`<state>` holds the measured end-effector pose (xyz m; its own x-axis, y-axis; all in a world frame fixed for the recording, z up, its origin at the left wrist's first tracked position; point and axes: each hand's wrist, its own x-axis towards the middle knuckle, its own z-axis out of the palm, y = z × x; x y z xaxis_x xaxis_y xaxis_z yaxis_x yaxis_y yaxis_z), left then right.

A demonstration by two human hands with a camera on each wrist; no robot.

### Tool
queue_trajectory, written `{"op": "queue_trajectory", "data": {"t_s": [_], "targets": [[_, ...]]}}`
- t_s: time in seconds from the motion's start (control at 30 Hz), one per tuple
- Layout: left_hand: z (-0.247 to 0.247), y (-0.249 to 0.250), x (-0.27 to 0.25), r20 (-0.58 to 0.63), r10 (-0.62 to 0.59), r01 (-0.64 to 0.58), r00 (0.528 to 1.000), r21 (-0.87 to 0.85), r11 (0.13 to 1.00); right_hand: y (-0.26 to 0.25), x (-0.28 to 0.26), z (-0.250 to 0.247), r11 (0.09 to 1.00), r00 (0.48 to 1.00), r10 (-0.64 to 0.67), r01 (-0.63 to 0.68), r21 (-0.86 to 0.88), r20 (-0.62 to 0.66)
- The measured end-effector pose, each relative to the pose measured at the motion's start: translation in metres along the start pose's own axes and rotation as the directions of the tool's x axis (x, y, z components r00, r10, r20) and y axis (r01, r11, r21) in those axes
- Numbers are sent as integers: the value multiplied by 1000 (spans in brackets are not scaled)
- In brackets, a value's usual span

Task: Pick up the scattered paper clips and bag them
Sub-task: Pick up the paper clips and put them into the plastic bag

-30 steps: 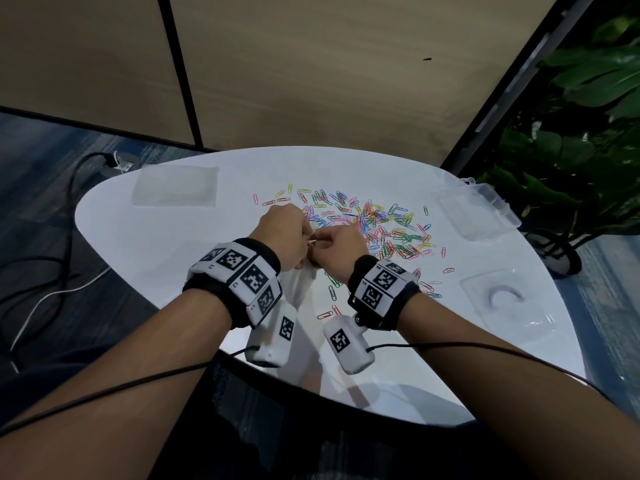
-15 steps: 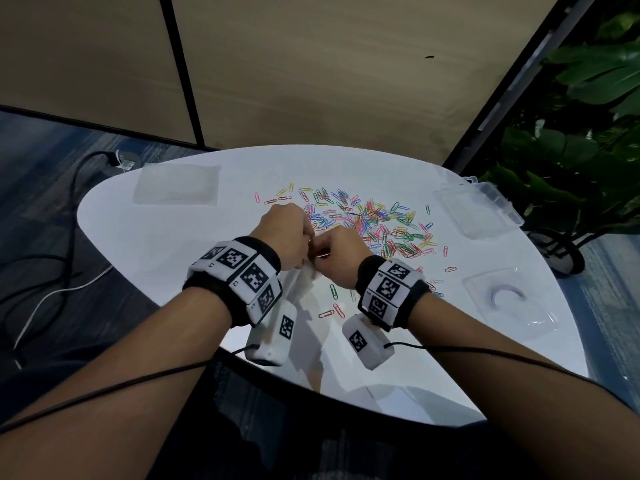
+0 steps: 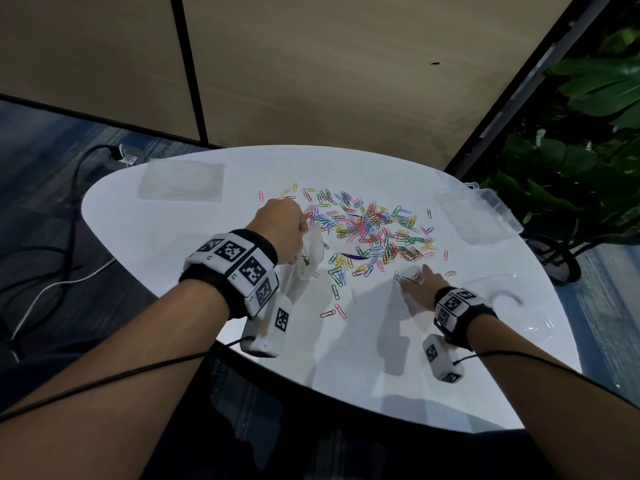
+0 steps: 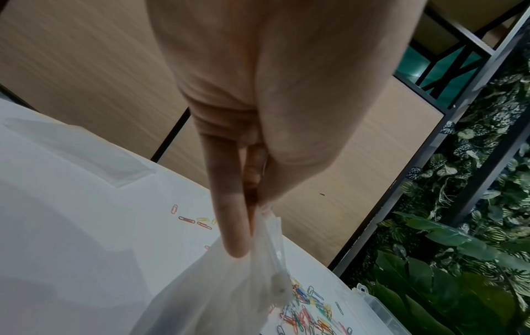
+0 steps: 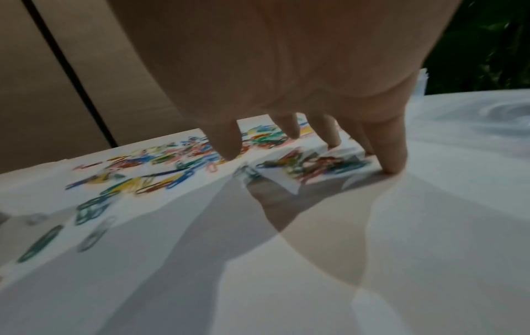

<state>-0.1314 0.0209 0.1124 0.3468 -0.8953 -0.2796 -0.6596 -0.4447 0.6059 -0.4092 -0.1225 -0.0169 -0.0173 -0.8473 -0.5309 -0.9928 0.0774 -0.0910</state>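
The left hand (image 3: 281, 226) pinches the top edge of the bag (image 3: 310, 258) between thumb and fingers (image 4: 229, 226), and the bag hangs down from that pinch, thin and see-through, just left of the clips (image 3: 374, 233). The right hand (image 3: 420, 289) is spread, fingers (image 5: 392, 156) apart and pointing down; one fingertip touches the table (image 3: 173, 244) and the rest hover over a few loose clips at the near right edge of the pile. It grips nothing that can be seen. The clips lie in a dense many-coloured scatter, with strays towards the near side. Far left of the clips lies a flat clear pouch (image 3: 181, 181); right of them stands a clear box (image 3: 479, 216), and nearer on the right a clear tray (image 3: 519, 299). Beyond the box are plants (image 3: 581, 161).
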Motion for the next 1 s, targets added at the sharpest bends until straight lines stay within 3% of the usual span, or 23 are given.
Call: {"op": "queue_trajectory", "data": {"t_s": [0.13,0.3,0.43,0.57,0.63,0.67,0.7,0.77,0.83,1.0], "targets": [[1,0,0,6,3,-3,1000,16,1000,-29,1,20,984,996,-63,52,-172,-55],[1,1,-1,6,8,-9,1000,54,998,-54,-17,23,852,941,-321,238,-467,-104],[0,1,-2,3,14,-14,1000,77,997,-55,-18,15,820,909,-394,283,-498,-133],[0,2,-3,14,13,-14,1000,76,997,-44,-4,0,941,941,-284,237,-241,-185],[1,2,-3,13,16,-16,1000,75,997,-35,6,-11,979,968,-187,197,49,-166],[2,1,-2,15,17,-18,1000,75,997,-34,7,-17,948,980,-157,185,260,-126],[2,1,-2,15,17,-18,1000,73,997,-36,4,-23,868,986,-143,167,467,-87],[3,1,-1,14,21,-21,1000,75,997,-50,-13,-36,579,984,-177,124,806,-24],[5,1,0,15,20,-21,1000,73,997,-72,-39,-46,353,957,-290,91,931,16],[7,-1,0,-2,16,-16,1000,42,999,-126,-97,-42,214,835,-536,-5,977,122]]}}
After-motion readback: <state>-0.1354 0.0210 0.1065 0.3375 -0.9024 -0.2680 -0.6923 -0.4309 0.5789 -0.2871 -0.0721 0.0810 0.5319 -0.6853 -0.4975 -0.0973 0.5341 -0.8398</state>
